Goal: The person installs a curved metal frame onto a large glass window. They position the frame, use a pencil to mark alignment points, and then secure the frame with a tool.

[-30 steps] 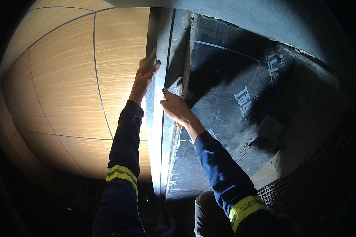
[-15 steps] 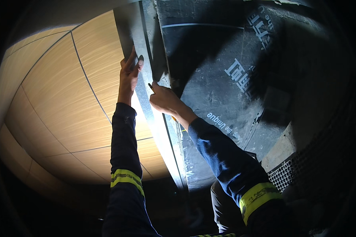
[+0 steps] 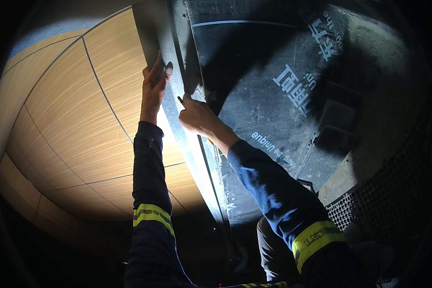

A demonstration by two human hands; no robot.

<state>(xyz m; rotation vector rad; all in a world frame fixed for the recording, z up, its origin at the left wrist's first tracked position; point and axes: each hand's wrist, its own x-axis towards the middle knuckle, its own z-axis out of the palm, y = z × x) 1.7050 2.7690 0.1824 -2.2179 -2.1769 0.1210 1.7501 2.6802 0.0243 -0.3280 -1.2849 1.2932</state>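
My left hand (image 3: 154, 89) is raised against the long grey strip (image 3: 174, 89) that runs beside the wood-grain panels. Its index finger stretches up along the dark edge, and the thumb stands apart on the strip's face. Lower and to the right, my right hand (image 3: 197, 116) is closed round a slim pen-like tool (image 3: 180, 101). The tool's dark end points up and left over the strip, and a bit of orange shows beneath the hand. Most of the tool is hidden by the fingers, so its exact kind is unclear.
Wood-grain panels (image 3: 105, 110) with dark joints fill the left side. Dark sheeting with pale lettering (image 3: 254, 96) covers the surface to the right. A perforated black mat (image 3: 343, 213) lies at the lower right. Strong light falls on the strip's lower part; deep shadows surround it.
Both hands have shifted slightly up and left in the picture, with the view shifting a little too. The right hand still holds the pen-like tool.
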